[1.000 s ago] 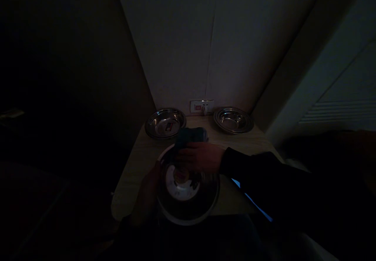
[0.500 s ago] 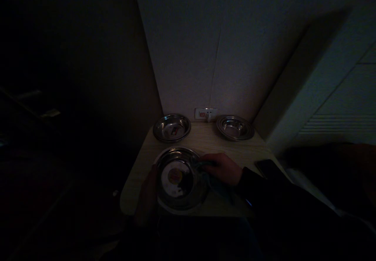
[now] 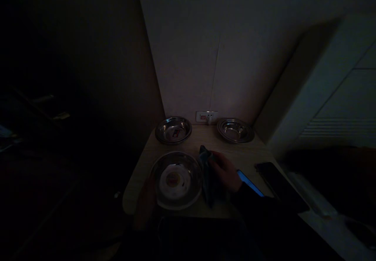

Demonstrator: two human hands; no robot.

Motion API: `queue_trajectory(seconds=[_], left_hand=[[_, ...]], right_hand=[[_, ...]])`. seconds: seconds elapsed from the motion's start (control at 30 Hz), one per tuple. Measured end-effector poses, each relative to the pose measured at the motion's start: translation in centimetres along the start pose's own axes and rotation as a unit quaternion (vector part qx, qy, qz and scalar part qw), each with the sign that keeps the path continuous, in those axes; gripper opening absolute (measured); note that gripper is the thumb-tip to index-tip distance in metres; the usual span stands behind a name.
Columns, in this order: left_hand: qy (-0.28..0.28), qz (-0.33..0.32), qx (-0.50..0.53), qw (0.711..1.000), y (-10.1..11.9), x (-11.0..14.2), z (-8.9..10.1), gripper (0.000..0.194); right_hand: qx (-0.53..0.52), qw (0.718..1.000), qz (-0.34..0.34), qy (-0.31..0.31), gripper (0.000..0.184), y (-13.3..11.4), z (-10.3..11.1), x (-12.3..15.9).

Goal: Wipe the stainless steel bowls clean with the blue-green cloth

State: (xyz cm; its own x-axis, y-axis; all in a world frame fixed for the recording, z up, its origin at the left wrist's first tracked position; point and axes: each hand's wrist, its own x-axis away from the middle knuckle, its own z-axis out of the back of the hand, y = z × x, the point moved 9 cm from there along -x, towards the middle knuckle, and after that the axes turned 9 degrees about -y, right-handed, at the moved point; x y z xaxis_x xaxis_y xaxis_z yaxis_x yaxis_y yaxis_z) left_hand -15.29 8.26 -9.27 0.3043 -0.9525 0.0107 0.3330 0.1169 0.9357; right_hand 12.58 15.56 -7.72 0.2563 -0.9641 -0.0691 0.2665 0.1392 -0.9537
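The scene is very dark. A steel bowl (image 3: 176,180) with a sticker in its middle sits at the near edge of a small wooden table (image 3: 199,143). My left hand (image 3: 146,202) holds the bowl's left rim from below. My right hand (image 3: 226,171) is just right of the bowl, closed on a dark blue cloth (image 3: 207,175) that hangs down beside the rim.
Two more steel bowls stand at the back, one left (image 3: 173,130) and one right (image 3: 235,130), with a wall socket (image 3: 206,116) between them. A dark phone (image 3: 274,177) and a blue-lit strip (image 3: 249,182) lie on the right. White furniture (image 3: 323,108) flanks the table.
My right hand with the cloth has moved from over the bowl's far rim to its right side, off the bowl. The bowl has come down toward the table.
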Motion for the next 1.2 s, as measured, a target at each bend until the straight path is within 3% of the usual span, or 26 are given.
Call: queue_trajectory(seconds=[0.17, 0.23, 0.3, 0.37, 0.43, 0.5, 0.57, 0.63, 0.7, 0.8, 0.93, 1.03, 1.2], left_hand=[[-0.003, 0.098, -0.06, 0.993, -0.5, 1.4, 0.5, 0.046], [0.006, 0.119, -0.081, 0.99, -0.4, 1.7, 0.5, 0.054], [0.021, 0.107, -0.113, 0.988, -0.3, 1.9, 0.7, 0.059], [0.042, 0.033, -0.173, 0.983, 0.5, 2.1, 1.0, 0.055], [0.068, -0.112, -0.254, 0.958, 2.4, 3.0, 1.1, 0.044], [0.04, -0.179, -0.277, 0.943, 2.8, 4.1, 0.6, 0.037], [-0.009, -0.297, -0.323, 0.899, 4.4, 6.0, -0.9, 0.037], [-0.072, -0.404, -0.372, 0.833, 5.9, 8.2, -2.9, 0.04], [-0.118, -0.455, -0.404, 0.785, 6.7, 9.4, -4.3, 0.039], [-0.145, -0.472, -0.412, 0.766, 7.4, 9.5, -5.0, 0.027], [-0.159, -0.466, -0.371, 0.787, 7.3, 8.3, -4.5, 0.031], [-0.146, -0.424, -0.328, 0.831, 7.0, 7.0, -3.3, 0.032], [-0.145, -0.2, -0.215, 0.945, 5.8, 4.5, -1.5, 0.034]], right_hand=[[0.125, 0.975, 0.025, -0.182, 0.083, 0.1, -4.4, 2.4], [0.16, 0.962, 0.034, -0.218, 0.088, 0.3, -5.2, 3.0], [0.16, 0.962, 0.043, -0.218, 0.08, 0.4, -5.5, 3.0], [0.119, 0.974, 0.042, -0.188, 0.067, 0.3, -5.0, 2.5], [0.026, 0.991, 0.003, -0.128, 0.052, 0.9, -3.7, 1.8], [-0.067, 0.994, -0.059, -0.059, 0.043, 2.0, -2.1, 1.4], [-0.116, 0.988, -0.103, -0.015, 0.043, 3.0, -0.9, 1.4], [-0.125, 0.986, -0.115, 0.004, 0.045, 3.3, -0.1, 1.6], [-0.129, 0.984, -0.117, 0.026, 0.045, 3.4, 0.6, 2.1], [-0.123, 0.984, -0.115, 0.062, 0.042, 3.1, 1.5, 2.9], [-0.11, 0.982, -0.114, 0.105, 0.039, 2.9, 2.5, 3.7], [-0.099, 0.98, -0.117, 0.124, 0.039, 3.1, 2.8, 4.2], [-0.076, 0.985, -0.116, 0.101, 0.045, 2.6, 1.8, 4.6]])
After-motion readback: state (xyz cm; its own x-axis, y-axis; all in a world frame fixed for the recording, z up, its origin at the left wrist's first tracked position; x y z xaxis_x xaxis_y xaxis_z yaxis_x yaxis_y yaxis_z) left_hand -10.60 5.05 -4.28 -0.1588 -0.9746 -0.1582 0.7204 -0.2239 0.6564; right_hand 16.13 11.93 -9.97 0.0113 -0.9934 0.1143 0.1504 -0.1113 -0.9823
